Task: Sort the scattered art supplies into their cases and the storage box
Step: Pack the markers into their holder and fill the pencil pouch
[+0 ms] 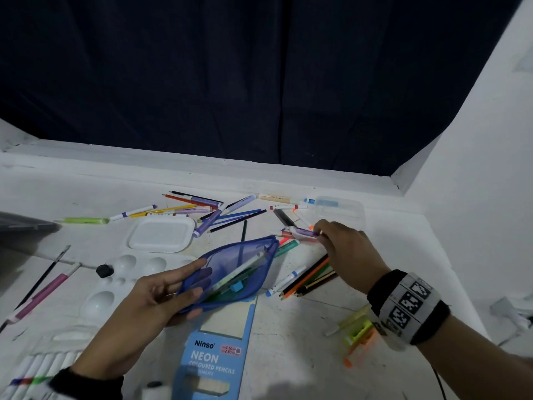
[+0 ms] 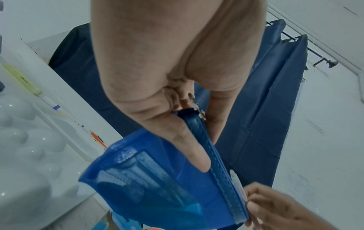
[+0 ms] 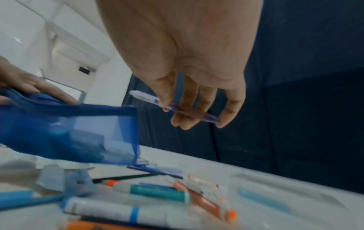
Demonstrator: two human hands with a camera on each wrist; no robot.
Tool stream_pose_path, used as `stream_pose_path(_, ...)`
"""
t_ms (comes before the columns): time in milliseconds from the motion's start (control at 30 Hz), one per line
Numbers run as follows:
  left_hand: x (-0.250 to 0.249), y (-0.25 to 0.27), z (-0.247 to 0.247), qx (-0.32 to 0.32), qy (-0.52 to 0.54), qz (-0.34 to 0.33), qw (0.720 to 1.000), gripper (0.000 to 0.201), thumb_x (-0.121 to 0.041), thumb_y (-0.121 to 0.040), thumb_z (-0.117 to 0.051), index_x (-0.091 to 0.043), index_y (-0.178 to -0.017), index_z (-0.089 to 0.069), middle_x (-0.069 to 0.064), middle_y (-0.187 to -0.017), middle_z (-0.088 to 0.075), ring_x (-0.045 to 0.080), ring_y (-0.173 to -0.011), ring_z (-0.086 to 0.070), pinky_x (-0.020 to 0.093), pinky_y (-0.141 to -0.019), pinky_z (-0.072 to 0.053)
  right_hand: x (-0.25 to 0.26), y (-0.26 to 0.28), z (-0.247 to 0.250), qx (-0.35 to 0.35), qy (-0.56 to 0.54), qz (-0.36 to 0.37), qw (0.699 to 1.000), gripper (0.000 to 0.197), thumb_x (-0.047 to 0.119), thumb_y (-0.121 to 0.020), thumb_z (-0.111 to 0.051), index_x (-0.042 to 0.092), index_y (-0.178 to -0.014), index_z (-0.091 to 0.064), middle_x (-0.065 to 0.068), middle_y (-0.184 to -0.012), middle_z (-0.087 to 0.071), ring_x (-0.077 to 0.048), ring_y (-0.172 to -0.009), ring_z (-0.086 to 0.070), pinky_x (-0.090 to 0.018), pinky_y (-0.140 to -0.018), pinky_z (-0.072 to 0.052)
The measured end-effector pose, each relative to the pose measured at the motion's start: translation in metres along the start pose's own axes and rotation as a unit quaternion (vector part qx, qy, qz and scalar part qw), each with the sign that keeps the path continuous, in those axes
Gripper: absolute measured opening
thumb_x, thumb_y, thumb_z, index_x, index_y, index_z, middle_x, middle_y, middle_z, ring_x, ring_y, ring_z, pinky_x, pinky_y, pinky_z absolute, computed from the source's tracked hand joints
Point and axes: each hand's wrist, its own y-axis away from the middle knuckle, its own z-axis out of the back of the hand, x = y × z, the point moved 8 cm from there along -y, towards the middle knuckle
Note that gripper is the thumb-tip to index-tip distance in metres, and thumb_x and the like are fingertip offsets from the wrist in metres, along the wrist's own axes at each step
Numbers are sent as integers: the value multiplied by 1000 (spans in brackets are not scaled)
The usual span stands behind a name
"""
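Note:
My left hand (image 1: 161, 295) grips a blue mesh pencil pouch (image 1: 230, 275) by its near end, lifted off the table with its zip mouth open towards the right; several pens and a blue sharpener lie inside. In the left wrist view the thumb (image 2: 189, 143) presses along the pouch's (image 2: 157, 186) zip edge. My right hand (image 1: 343, 249) pinches a purple pen (image 1: 302, 232) just right of the pouch mouth. The right wrist view shows that purple pen (image 3: 177, 107) held across the fingertips (image 3: 185, 123), beside the pouch (image 3: 69, 133).
Loose markers and pencils lie across the white table (image 1: 317, 327) beyond and right of the pouch. A white tray (image 1: 161, 235), a paint palette (image 1: 115, 281), a clear storage box (image 1: 340, 209) and a Neon pencil case (image 1: 213, 359) sit around. A wall (image 1: 476, 197) closes the right side.

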Motion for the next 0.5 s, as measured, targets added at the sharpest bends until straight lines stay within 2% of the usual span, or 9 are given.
stream_pose_path(33,1,0,-2,6,-2,0,1000,69,-34,-63,-90,-24,-128,-67,-1,-117,-74,16,-112,-69,25,-80,-60,13,3,8,-13,-28,29,999,12,27,-103,-42,28,-108,-53,10,-87,-55,-11,-73,-49,-34,-72,-41)
stream_pose_path(67,2,0,-5,8,-7,-1,1000,68,-34,-66,-89,-24,-129,-67,-1,-118,-74,15,-111,-69,25,-80,-60,28,6,14,-17,-38,63,997,14,29,-103,-43,30,-110,-55,10,-88,-55,-10,-75,-50,-34,-74,-43)
stream_pose_path(133,0,3,-14,16,-10,0,1000,48,-13,-83,-74,-24,-129,-66,-1,-116,-74,13,-110,-69,26,-81,-60,59,17,23,-24,-13,134,991,16,26,-100,-51,31,-111,-61,8,-94,-58,-11,-83,-52,-33,-77,-43)
stream_pose_path(167,1,3,-19,25,-15,5,1000,46,-5,-87,-68,-25,-129,-65,-1,-115,-75,14,-110,-69,27,-82,-60,74,22,25,-29,7,165,986,19,21,-96,-57,30,-110,-64,6,-95,-60,-14,-87,-54,-34,-77,-43)
stream_pose_path(233,3,5,-31,48,-28,19,998,46,-2,-89,-64,-25,-129,-64,1,-114,-75,17,-109,-70,30,-83,-60,100,32,22,-16,29,208,978,27,14,-88,-60,28,-110,-67,2,-98,-61,-19,-92,-56,-36,-78,-45)
stream_pose_path(300,3,8,-42,70,-23,31,997,47,-2,-89,-64,-25,-129,-64,5,-114,-75,21,-108,-71,34,-86,-60,120,42,10,17,36,238,970,32,15,-84,-63,27,-113,-66,2,-103,-62,-19,-96,-57,-37,-84,-47)
stream_pose_path(400,3,10,-49,82,-12,31,996,47,-5,-88,-67,-23,-131,-64,8,-116,-74,25,-112,-69,38,-91,-58,130,52,1,31,4,252,967,35,10,-81,-67,25,-112,-65,3,-110,-66,-19,-101,-60,-39,-90,-52)
stream_pose_path(500,2,11,-46,77,4,26,997,51,-19,-80,-82,-25,-129,-67,8,-118,-73,26,-113,-68,36,-89,-58,111,51,26,-89,-42,205,974,27,11,-86,-57,18,-109,-68,-1,-106,-69,-20,-94,-63,-33,-85,-50)
